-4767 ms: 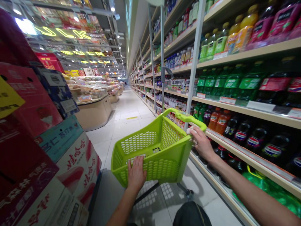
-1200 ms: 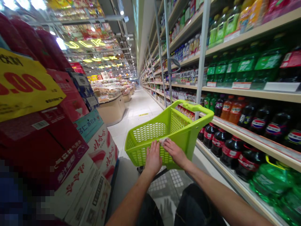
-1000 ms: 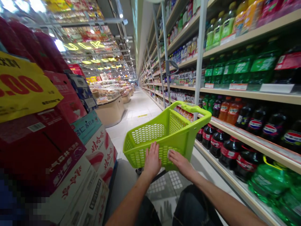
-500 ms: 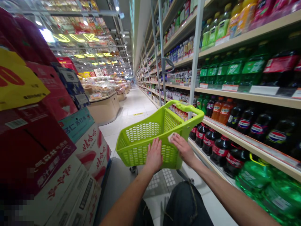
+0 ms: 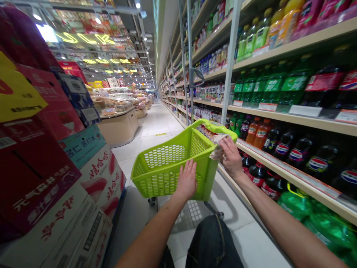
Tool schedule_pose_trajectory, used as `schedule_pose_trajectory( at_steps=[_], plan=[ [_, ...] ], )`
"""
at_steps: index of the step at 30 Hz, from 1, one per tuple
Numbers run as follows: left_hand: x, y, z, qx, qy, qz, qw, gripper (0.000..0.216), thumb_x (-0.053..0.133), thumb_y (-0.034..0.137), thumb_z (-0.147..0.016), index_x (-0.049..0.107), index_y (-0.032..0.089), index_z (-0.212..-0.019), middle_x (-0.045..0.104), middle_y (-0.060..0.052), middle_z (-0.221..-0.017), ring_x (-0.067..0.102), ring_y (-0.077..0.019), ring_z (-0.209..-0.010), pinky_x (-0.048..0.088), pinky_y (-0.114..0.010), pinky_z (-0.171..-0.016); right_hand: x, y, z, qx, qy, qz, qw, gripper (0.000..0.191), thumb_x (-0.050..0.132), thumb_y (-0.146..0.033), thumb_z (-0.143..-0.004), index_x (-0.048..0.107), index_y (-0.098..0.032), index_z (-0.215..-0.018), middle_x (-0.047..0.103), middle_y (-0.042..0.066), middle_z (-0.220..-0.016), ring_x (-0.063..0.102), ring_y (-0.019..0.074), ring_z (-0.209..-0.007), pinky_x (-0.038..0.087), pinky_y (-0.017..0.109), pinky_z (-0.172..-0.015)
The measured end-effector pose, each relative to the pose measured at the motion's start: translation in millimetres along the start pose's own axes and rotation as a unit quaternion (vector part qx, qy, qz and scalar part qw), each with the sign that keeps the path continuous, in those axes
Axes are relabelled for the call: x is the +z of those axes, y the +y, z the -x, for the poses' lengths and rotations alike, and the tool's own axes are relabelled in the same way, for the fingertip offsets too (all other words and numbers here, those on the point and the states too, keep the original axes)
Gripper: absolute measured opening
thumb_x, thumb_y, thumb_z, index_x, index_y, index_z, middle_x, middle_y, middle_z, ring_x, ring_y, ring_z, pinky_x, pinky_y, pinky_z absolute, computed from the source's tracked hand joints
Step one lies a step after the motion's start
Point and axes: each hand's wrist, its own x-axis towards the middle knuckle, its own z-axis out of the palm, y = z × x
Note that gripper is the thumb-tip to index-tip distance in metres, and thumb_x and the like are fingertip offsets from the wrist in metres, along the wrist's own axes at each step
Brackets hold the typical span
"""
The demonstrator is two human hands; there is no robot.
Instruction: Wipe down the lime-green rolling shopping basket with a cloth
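A lime-green plastic shopping cart point(image 5: 167, 182) with perforated sides stands on the floor in front of my knees. My left hand point(image 5: 187, 180) lies flat against its near side wall, fingers stretched out. With my right hand point(image 5: 231, 154) I press a crumpled whitish cloth point(image 5: 219, 149) to the cart's upper right corner, just below the handle point(image 5: 223, 129). The cloth drapes over the edge, and part of it is hidden under my fingers.
On the right, shelves point(image 5: 295, 114) hold rows of bottled drinks, with green bottle packs point(image 5: 299, 204) at floor level. Stacked drink cartons point(image 5: 95, 163) rise close on the left. Beyond the cart runs a tiled aisle point(image 5: 152, 128) past a display counter point(image 5: 118, 128).
My right hand has moved up and to the right with the cloth, from the side wall to the corner near the handle. The left hand stays on the side wall.
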Motion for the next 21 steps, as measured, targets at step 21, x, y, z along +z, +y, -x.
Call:
schedule_pose_trajectory(
  at_steps=[21],
  plan=[
    [-9.3, -11.0, 11.6, -0.021, -0.011, 0.035, 0.999, 0.069, 0.042, 0.023, -0.073, 0.018, 0.008, -0.136, 0.012, -0.011, -0.147, 0.008, -0.0242, -0.134, 0.015, -0.047, -0.108, 12.4, -4.8, 37.5, -0.101, -0.171, -0.062, 0.978, 0.055, 0.034, -0.006, -0.071, 0.051, -0.024, -0.120, 0.052, 0.003, -0.124, 0.042, 0.0186, -0.120, 0.039, 0.038, -0.099]
  ],
)
